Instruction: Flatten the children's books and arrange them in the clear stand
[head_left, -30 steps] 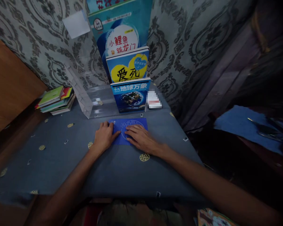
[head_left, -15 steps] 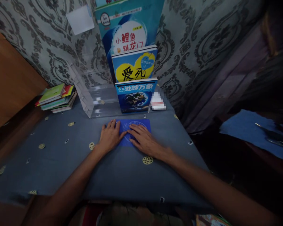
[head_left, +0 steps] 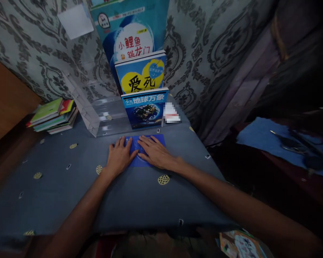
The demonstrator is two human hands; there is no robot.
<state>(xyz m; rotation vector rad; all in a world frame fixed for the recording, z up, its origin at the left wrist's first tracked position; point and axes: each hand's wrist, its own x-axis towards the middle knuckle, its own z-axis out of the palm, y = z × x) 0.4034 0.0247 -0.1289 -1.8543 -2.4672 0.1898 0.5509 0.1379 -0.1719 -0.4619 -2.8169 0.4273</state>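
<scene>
A flat blue booklet or card with pale line markings lies on the cloth-covered table. My left hand rests over its left edge, fingers spread and pointing away from me. My right hand lies flat across its middle and right part, fingers stretched out. The two thumbs come close together near the middle of the blue piece. Much of its surface is hidden under the hands. Just beyond it stands a clear acrylic rack with a blue book showing the Earth in its front tier.
Behind the front book stand a yellow-and-blue book and a tall teal book. A stack of books lies at the left. To the right are a pixelated white item and blue cloth. Another book shows below the table edge.
The camera view has shifted, so the scene sits further left. My right hand has slid forward a little on the blue piece, fingers now nearer its far edge. The left hand stays on it.
</scene>
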